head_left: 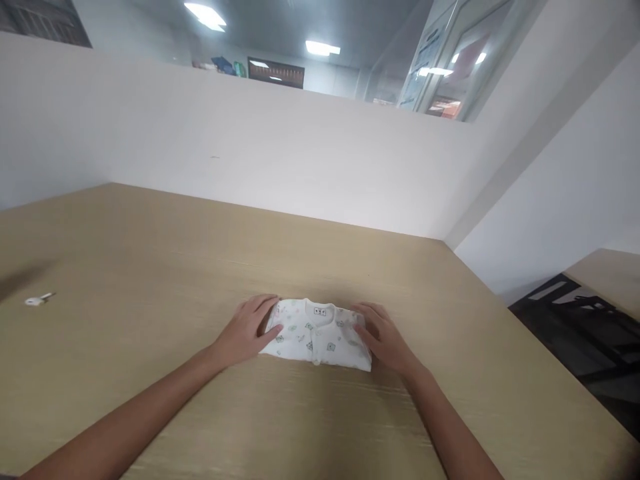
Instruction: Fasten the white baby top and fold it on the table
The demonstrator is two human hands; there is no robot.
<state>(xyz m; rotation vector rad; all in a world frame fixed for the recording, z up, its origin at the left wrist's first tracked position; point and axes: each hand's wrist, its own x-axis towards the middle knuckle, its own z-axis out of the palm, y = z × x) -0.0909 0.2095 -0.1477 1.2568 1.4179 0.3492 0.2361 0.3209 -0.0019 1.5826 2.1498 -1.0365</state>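
A small white baby garment [316,333] with a pale printed pattern lies folded into a neat rectangle on the wooden table [150,253], collar facing away from me. My left hand [249,328] rests flat against the garment's left edge, fingers stretched out. My right hand [383,335] lies on its right edge, fingers extended and pressed on the cloth. Neither hand grips anything.
A small white object [37,300] lies near the table's left edge. White partition walls [250,147] enclose the table at the back and right. A dark chair [580,333] and another tabletop [610,273] stand to the right.
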